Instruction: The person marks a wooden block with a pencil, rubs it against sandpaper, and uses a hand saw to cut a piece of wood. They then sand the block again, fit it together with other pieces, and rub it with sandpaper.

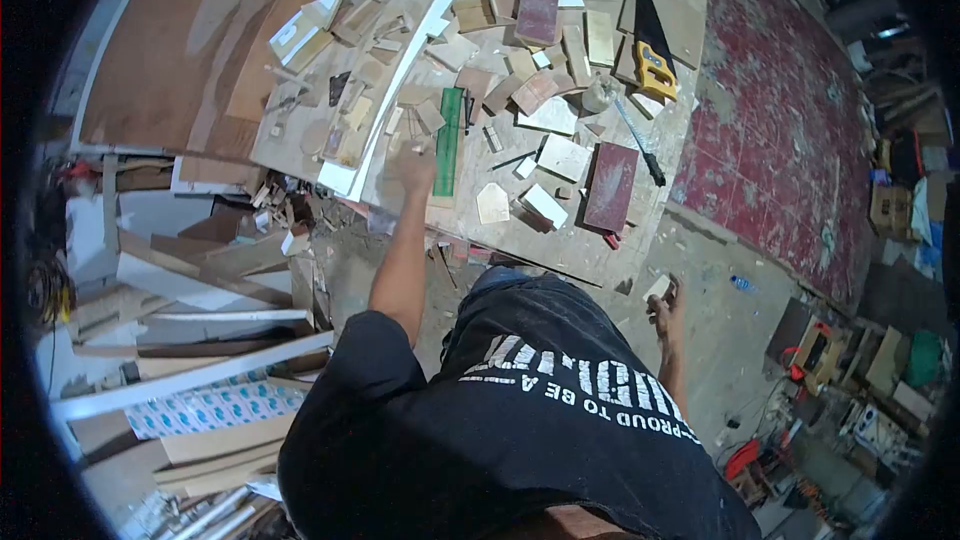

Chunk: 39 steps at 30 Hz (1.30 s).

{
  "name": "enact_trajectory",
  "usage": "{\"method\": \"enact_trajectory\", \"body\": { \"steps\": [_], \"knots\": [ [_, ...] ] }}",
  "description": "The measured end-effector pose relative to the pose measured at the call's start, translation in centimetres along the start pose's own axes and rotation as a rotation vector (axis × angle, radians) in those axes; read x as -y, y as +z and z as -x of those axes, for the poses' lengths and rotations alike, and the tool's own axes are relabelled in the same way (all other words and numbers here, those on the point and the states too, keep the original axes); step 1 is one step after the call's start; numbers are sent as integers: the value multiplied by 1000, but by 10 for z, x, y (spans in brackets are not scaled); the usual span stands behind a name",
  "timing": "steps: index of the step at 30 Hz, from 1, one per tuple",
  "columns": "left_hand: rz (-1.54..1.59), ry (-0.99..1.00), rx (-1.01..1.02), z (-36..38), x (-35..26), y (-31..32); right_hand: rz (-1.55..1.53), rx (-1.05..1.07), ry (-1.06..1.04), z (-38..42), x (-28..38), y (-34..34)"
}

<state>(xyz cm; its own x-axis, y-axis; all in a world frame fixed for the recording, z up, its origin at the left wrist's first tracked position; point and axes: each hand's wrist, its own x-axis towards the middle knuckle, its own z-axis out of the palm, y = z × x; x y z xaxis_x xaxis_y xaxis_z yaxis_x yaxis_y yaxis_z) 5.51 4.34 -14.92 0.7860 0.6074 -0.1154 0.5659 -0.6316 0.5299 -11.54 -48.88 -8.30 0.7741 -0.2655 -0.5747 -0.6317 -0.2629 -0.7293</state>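
Note:
My left hand (418,172) reaches over the near left part of the worktable (470,225); its fingers are blurred, and I cannot tell whether they hold anything. Right beside it lies a green strip (447,143). Small wood offcuts (428,117) are just beyond the fingertips. Off the table's near right corner, my right hand (668,312) hangs low, its fingers closed on a small pale wood block (658,287). A pointed pale wood piece (493,204) and a dark red block (610,187) lie along the near side of the table.
A handsaw (654,50) with a yellow handle lies at the table's right edge, near a brush-like tool (648,145). Another dark red block (537,9) sits among scattered offcuts. Boards (200,280) are piled on the floor at left. A worn red panel (775,130) stretches along the right.

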Motion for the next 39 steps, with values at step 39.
{"method": "enact_trajectory", "body": {
  "steps": [39],
  "knots": [
    [1704, 38, 1173, 158, -159, -93, 389, 255, -1201, 53, 280, 111]
  ]
}}
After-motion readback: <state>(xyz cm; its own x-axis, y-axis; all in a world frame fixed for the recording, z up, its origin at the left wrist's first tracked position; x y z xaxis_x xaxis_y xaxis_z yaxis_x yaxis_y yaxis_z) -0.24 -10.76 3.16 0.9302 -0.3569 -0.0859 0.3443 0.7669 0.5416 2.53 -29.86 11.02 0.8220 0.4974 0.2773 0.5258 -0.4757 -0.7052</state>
